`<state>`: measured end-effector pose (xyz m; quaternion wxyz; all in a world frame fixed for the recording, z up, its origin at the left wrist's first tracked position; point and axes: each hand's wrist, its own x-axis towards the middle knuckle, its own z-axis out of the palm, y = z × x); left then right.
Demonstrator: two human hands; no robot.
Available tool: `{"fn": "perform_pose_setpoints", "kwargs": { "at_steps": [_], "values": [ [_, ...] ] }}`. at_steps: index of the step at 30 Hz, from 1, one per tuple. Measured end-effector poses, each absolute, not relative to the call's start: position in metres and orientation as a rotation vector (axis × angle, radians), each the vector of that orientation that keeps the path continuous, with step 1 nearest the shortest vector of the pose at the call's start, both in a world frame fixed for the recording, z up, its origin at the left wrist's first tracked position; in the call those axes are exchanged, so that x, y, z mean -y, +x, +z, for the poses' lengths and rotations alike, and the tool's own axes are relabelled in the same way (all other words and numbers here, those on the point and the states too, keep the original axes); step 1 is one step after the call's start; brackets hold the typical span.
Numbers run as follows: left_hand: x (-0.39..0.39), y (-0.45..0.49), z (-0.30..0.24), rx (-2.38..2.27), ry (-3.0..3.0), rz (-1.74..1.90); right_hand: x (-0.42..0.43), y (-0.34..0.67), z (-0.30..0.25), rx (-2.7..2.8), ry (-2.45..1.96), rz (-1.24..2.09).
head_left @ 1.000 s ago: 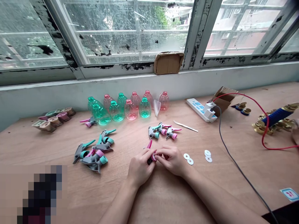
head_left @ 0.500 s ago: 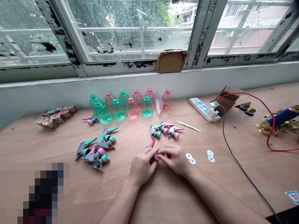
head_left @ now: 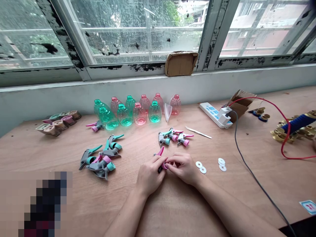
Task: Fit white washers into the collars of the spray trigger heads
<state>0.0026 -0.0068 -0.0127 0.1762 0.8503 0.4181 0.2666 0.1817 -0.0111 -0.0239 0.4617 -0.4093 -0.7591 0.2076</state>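
My left hand [head_left: 150, 176] and my right hand [head_left: 184, 168] meet at the middle of the plywood table [head_left: 158, 210]. Both grip a trigger sprayer head [head_left: 161, 152], with its pink trigger sticking out above my left fingers. Its pink collar [head_left: 164, 166] shows between my hands, and my fingers hide most of the body. Nearest my right hand lie several white washers [head_left: 202, 170]. A small pile of grey, teal and pink sprayer heads [head_left: 174, 137] sits just beyond my hands.
A larger sprayer pile [head_left: 100, 161] lies left, behind it a row of green and pink plastic bottles [head_left: 139, 114]. Tweezers [head_left: 198, 132], a power strip [head_left: 214, 115], a red wire [head_left: 283, 123], a grey cable [head_left: 254, 177] and brass fittings [head_left: 281, 135] lie right. A pixelated patch [head_left: 41, 204] covers the front left.
The whole view has drifted slightly, with the table objects sitting a little higher in the frame. My hands stay together on the sprayer head, with no clear change in grip.
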Motion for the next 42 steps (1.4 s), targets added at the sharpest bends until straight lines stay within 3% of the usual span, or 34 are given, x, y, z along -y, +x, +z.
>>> {"fn": "perform_pose_setpoints", "kwargs": {
  "at_steps": [10, 26, 33, 36, 39, 42],
  "values": [
    [-0.03, -0.023, -0.007, -1.556, 1.843, 1.109, 0.012, 0.184, -0.022, 1.853, -1.004, 0.442],
    [-0.074, 0.004, 0.014, -1.387, 2.187, 0.979, 0.006, 0.19, -0.025, 1.894, -0.97, 0.432],
    [-0.087, -0.07, 0.044, -1.981, 2.149, 1.119, 0.009, 0.187, -0.021, 1.943, -0.945, 0.425],
    [-0.091, -0.097, 0.06, -2.36, 2.11, 0.711, 0.01, 0.187, -0.02, 1.949, -0.944, 0.42],
    [-0.088, -0.106, 0.065, -2.399, 2.111, 0.243, 0.01, 0.187, -0.021, 1.956, -0.956, 0.43],
    [-0.083, -0.107, 0.059, -2.411, 2.191, 0.176, 0.01, 0.188, -0.024, 1.969, -0.956, 0.446]
  ]
}}
